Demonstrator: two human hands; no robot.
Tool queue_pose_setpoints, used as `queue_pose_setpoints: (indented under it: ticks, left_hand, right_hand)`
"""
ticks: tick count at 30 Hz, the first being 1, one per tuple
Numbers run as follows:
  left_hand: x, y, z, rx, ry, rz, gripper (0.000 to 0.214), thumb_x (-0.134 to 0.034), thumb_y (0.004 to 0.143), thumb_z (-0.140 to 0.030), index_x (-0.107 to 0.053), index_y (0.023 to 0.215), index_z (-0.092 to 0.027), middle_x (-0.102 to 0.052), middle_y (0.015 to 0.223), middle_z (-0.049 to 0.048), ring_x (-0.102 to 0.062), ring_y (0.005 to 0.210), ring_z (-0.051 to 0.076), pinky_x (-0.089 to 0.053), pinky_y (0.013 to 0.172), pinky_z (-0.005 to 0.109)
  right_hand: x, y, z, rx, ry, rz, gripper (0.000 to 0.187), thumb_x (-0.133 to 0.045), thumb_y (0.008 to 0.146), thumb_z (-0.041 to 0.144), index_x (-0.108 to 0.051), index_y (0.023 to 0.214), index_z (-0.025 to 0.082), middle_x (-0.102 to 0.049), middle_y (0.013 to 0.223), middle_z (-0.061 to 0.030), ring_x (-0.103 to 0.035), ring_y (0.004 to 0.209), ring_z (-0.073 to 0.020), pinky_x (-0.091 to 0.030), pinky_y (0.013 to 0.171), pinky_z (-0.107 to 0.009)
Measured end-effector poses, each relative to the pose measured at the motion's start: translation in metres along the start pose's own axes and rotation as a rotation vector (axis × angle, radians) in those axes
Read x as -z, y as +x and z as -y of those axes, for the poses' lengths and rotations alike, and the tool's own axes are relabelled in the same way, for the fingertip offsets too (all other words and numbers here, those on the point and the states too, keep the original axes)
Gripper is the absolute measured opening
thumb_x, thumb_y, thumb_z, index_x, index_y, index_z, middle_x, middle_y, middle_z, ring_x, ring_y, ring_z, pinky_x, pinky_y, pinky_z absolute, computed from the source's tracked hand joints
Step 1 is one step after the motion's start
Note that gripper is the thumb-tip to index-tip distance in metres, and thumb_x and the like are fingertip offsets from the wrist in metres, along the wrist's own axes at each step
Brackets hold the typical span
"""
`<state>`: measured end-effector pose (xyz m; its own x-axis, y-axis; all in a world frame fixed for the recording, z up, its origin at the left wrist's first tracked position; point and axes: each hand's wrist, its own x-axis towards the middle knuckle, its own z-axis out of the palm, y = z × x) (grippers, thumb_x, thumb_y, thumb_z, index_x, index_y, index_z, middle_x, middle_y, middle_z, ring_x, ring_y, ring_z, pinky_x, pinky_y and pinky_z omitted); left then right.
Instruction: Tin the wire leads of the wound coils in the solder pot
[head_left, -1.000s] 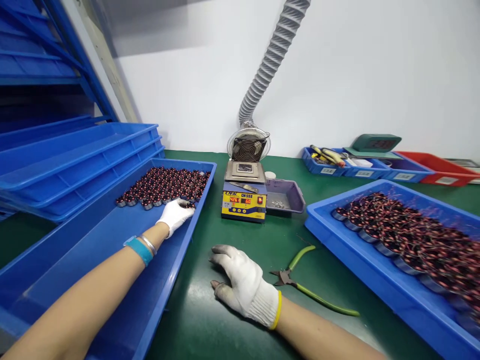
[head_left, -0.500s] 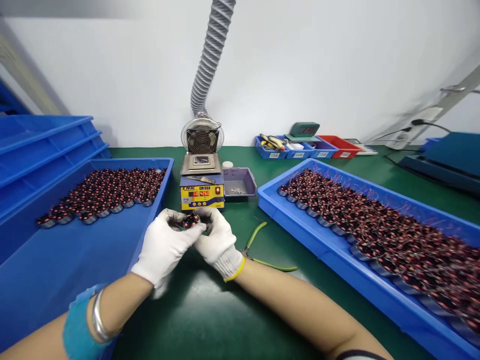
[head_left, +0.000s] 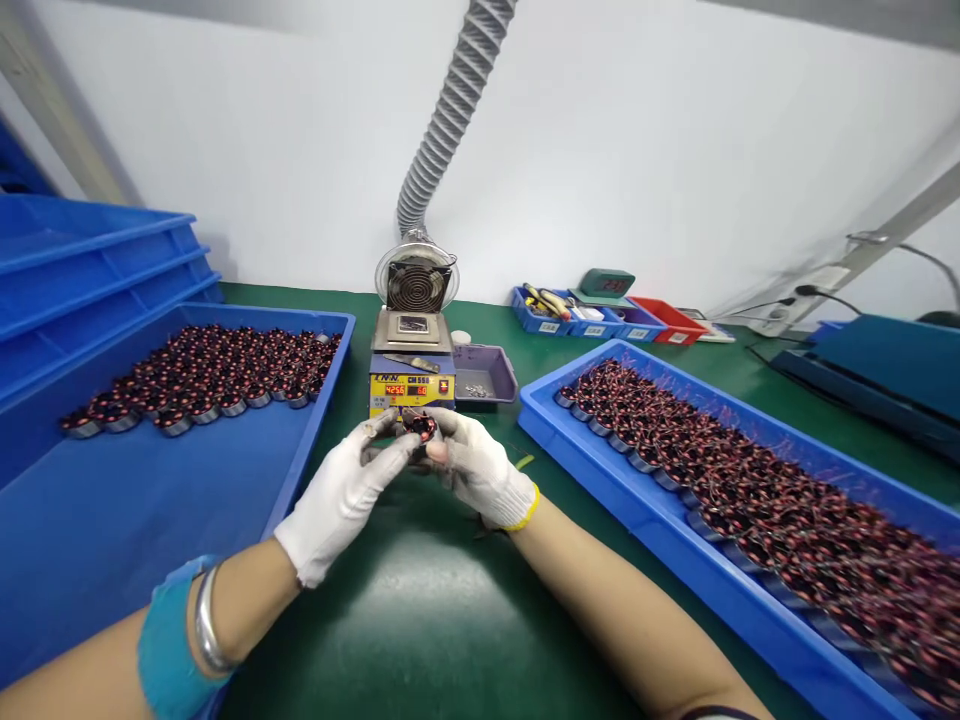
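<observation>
Both gloved hands meet in front of the solder pot (head_left: 412, 385), closed around a small round motor stator (head_left: 421, 428) with black and copper-coloured windings. My left hand (head_left: 349, 487) grips its left side with thumb and fingers. On the other side, my right hand (head_left: 476, 462) holds it, with a bare thumb tip showing through the glove. Most of the green-handled cutters is hidden behind my right hand and wrist; only a bit of green handle (head_left: 523, 462) shows.
At left, a blue tray (head_left: 187, 520) holds rows of stators beside stacked blue trays (head_left: 97, 270). Another blue tray (head_left: 600, 470) at right is filled with stators with long wire ends. A purple bin (head_left: 499, 372) sits beside the pot. Small bins and a clock (head_left: 606, 283) stand behind.
The view has shifted a little. Both hands, with the stator between them, have moved slightly right, and my right hand now covers most of the green-handled cutters.
</observation>
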<state>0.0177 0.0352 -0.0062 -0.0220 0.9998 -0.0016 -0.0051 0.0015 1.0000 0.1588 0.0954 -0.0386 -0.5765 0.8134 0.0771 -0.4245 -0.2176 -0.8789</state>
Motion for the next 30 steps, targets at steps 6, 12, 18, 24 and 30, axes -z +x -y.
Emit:
queue_pose_setpoints:
  ticks: [6, 12, 18, 24, 30]
  left_hand:
    - [0.008, -0.001, 0.012, -0.055, -0.023, 0.047, 0.050, -0.049, 0.083, -0.051, -0.055, 0.123, -0.022, -0.053, 0.132, 0.0012, -0.036, 0.130, 0.020, -0.024, 0.112, 0.031]
    - [0.007, -0.003, 0.012, -0.128, -0.026, -0.057, 0.046, -0.051, 0.082, -0.048, -0.061, 0.117, -0.020, -0.056, 0.128, 0.0022, -0.044, 0.125, 0.020, -0.030, 0.109, 0.031]
    - [0.008, -0.004, 0.010, -0.115, -0.158, -0.200, 0.057, -0.044, 0.082, -0.057, -0.055, 0.123, -0.020, -0.055, 0.129, 0.0053, -0.051, 0.118, 0.024, -0.043, 0.099, 0.034]
    - [0.012, 0.005, 0.007, -0.050, -0.367, -0.189, 0.067, -0.023, 0.084, -0.065, -0.038, 0.136, -0.026, -0.053, 0.131, 0.0069, -0.059, 0.106, 0.021, -0.052, 0.079, 0.031]
    - [0.010, 0.007, 0.019, 0.100, -0.171, -0.106, 0.073, -0.029, 0.078, -0.072, -0.046, 0.130, -0.024, -0.055, 0.128, 0.0095, -0.062, 0.097, 0.024, -0.051, 0.069, 0.031]
  right_hand:
    - [-0.007, -0.007, -0.007, -0.030, -0.100, 0.047, 0.053, -0.082, 0.051, 0.028, -0.056, 0.095, 0.018, -0.056, 0.077, 0.0023, -0.051, 0.064, -0.0070, -0.043, 0.056, -0.019]
    - [-0.009, -0.011, -0.008, -0.058, -0.094, 0.036, 0.051, -0.082, 0.048, 0.022, -0.055, 0.092, 0.019, -0.058, 0.082, 0.0007, -0.052, 0.066, -0.0076, -0.043, 0.051, -0.016]
    - [-0.016, -0.013, -0.002, -0.055, -0.064, 0.072, 0.049, -0.081, 0.049, 0.020, -0.055, 0.091, 0.019, -0.059, 0.086, 0.0000, -0.055, 0.067, -0.0086, -0.047, 0.057, -0.019]
    - [-0.013, -0.014, 0.000, -0.005, -0.061, 0.027, 0.049, -0.081, 0.051, 0.024, -0.055, 0.092, 0.018, -0.060, 0.084, 0.0001, -0.057, 0.068, -0.0095, -0.048, 0.062, -0.023]
    - [-0.003, 0.011, 0.032, 0.117, -0.133, -0.080, 0.045, -0.077, 0.057, 0.034, -0.055, 0.093, 0.018, -0.058, 0.078, 0.0006, -0.055, 0.063, -0.0104, -0.048, 0.056, -0.024]
